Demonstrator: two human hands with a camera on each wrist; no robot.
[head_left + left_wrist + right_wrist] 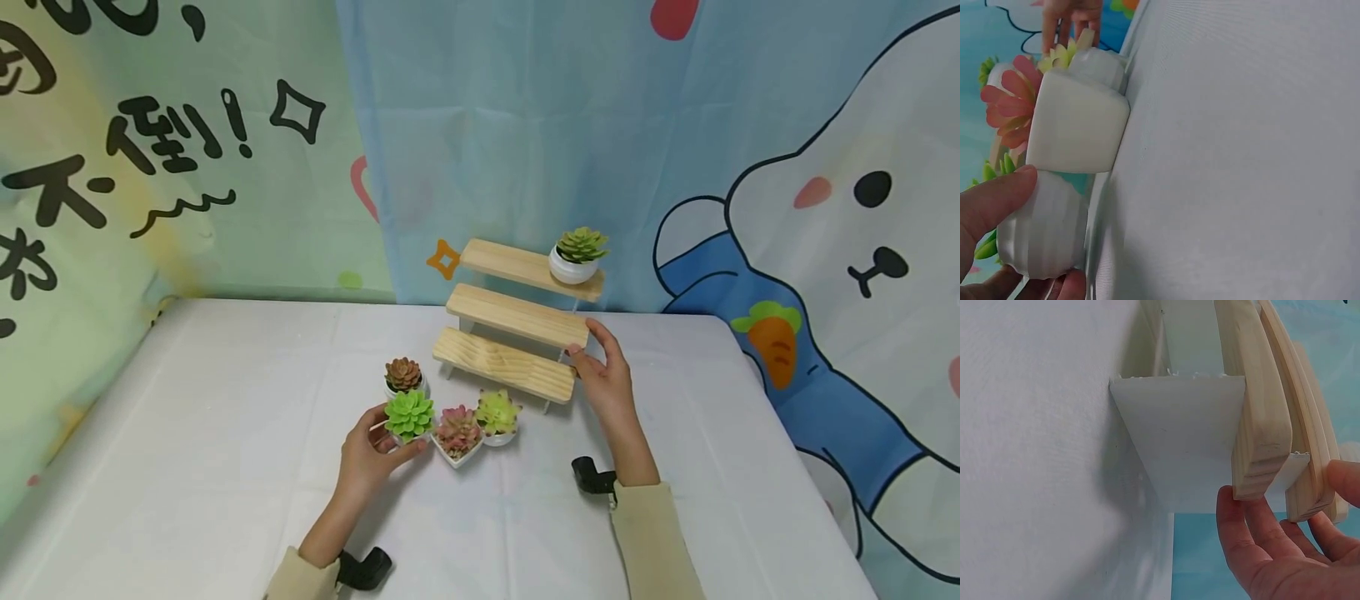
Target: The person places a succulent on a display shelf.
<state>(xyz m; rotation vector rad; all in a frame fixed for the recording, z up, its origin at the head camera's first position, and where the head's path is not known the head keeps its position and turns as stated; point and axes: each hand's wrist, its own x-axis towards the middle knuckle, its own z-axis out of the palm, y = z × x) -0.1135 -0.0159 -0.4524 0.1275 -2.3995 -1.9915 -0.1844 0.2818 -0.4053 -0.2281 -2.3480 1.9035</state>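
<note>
My left hand [378, 450] holds a bright green succulent [409, 414] in a ridged white pot [1044, 228], thumb on one side and fingers on the other. Right beside it a pink succulent [458, 429] sits in a heart-shaped white pot [1079, 125]. A brown succulent [403, 375] stands behind, and a yellow-green one [497, 412] to the right. My right hand [603, 375] grips the right end of a three-tier wooden stand [517, 315], thumb and index finger at the middle board, other fingertips against the lower board's end [1263, 462].
One potted green succulent [577, 255] stands on the stand's top board, toward its right end. White cloth covers the table [225, 417]. A printed curtain [525, 125] hangs close behind the stand.
</note>
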